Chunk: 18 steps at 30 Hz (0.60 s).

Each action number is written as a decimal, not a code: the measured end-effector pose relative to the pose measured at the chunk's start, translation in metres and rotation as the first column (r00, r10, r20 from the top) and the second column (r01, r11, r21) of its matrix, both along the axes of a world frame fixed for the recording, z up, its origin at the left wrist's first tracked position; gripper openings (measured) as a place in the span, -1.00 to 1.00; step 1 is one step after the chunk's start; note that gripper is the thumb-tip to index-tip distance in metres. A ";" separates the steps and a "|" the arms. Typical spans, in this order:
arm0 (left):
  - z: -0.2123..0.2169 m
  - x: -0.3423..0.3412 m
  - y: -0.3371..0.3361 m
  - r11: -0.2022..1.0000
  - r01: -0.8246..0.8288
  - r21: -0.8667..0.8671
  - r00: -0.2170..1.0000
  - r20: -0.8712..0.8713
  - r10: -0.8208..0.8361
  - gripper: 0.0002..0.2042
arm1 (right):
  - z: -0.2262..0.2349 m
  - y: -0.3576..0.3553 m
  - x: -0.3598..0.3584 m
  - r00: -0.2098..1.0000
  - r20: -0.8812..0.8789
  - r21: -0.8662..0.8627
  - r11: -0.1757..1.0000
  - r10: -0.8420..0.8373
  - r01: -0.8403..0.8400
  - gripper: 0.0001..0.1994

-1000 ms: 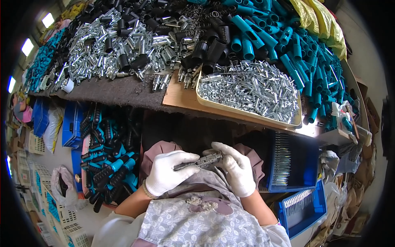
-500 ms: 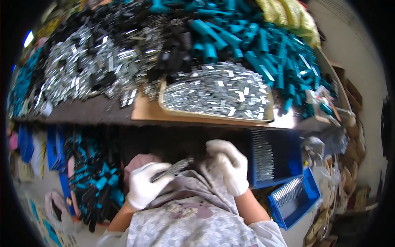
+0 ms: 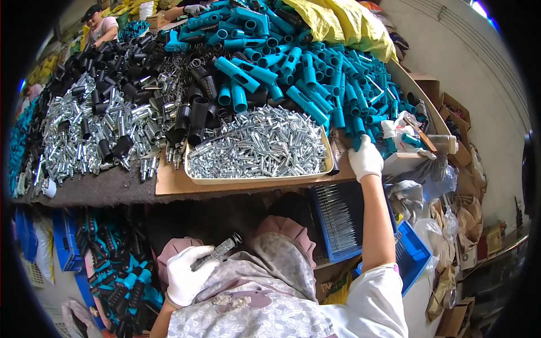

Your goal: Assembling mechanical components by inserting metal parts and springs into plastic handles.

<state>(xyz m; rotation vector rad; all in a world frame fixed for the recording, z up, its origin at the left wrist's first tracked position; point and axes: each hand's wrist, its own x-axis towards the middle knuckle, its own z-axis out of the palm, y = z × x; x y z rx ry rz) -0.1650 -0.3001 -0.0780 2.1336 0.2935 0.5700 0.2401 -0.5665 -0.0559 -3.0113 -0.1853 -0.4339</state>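
Observation:
In my white-gloved left hand [image 3: 189,276], above my lap, is a slim metal cylinder with a coil spring [image 3: 222,249] at its far end; the fingers are closed round it. My gloved right hand [image 3: 367,160] reaches to the table's right side. Its fingertips close on a teal tube [image 3: 357,143] at the near edge of a heap of teal tubes [image 3: 338,90]. Just left of that hand sits a cream tray [image 3: 253,180] full of small metal pins [image 3: 259,141].
Loose metal cylinders [image 3: 84,129] and black tubes [image 3: 198,118] cover the table's left and middle. Below the right edge are a blue bin of metal rods [image 3: 336,222] and another blue bin [image 3: 418,253]. Teal-and-black pieces [image 3: 118,281] fill the lower left. Another person [image 3: 102,27] is at the far left.
My right hand has gone from above my lap out to the teal tubes at the right. The left hand keeps the metal cylinder over my lap. The view has shifted, showing more of the far table.

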 end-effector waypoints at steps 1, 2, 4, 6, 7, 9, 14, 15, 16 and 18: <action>-0.002 -0.001 0.001 1.000 -0.005 0.002 1.000 0.000 0.005 -0.75 | 0.006 0.000 0.002 0.998 0.057 -0.002 1.000 -0.011 0.011 -0.56; -0.007 -0.002 0.002 1.000 -0.010 -0.009 1.000 -0.001 0.010 -0.75 | 0.018 -0.003 0.005 0.997 0.069 -0.013 0.999 -0.035 0.036 -0.61; -0.012 -0.004 0.002 1.000 -0.018 -0.023 1.000 -0.012 0.018 -0.75 | 0.039 -0.012 0.005 0.978 0.211 0.063 0.998 0.011 -0.025 -0.68; -0.013 -0.003 0.003 0.998 -0.022 -0.051 0.999 -0.037 0.020 -0.74 | 0.064 -0.014 -0.010 0.965 0.256 0.166 0.981 0.058 -0.103 -0.59; -0.012 -0.002 0.003 1.000 -0.006 -0.027 0.999 -0.036 0.005 -0.74 | 0.061 -0.022 -0.007 0.960 0.258 0.249 0.952 0.112 -0.178 -0.58; -0.008 0.004 0.001 1.000 0.007 -0.026 1.000 -0.029 -0.008 -0.73 | 0.063 -0.030 -0.002 0.994 -0.022 0.357 0.929 0.109 -0.094 -0.59; 0.000 0.013 -0.004 0.999 0.044 -0.008 0.999 -0.008 -0.044 -0.72 | 0.007 -0.025 -0.015 0.976 0.080 0.248 0.944 0.205 -0.219 -0.63; 0.003 0.013 -0.004 0.999 0.049 -0.001 0.999 -0.005 -0.049 -0.73 | -0.001 -0.028 -0.020 0.955 0.171 0.340 0.895 0.243 -0.289 -0.63; 0.005 0.013 -0.003 0.999 0.045 0.010 0.999 -0.005 -0.045 -0.73 | -0.006 -0.024 -0.026 0.925 0.263 0.425 0.827 0.276 -0.367 -0.62; 0.002 0.010 0.001 1.000 0.027 0.015 1.000 -0.009 -0.027 -0.74 | -0.005 -0.022 -0.051 0.897 0.270 0.695 0.574 0.350 -0.433 -0.67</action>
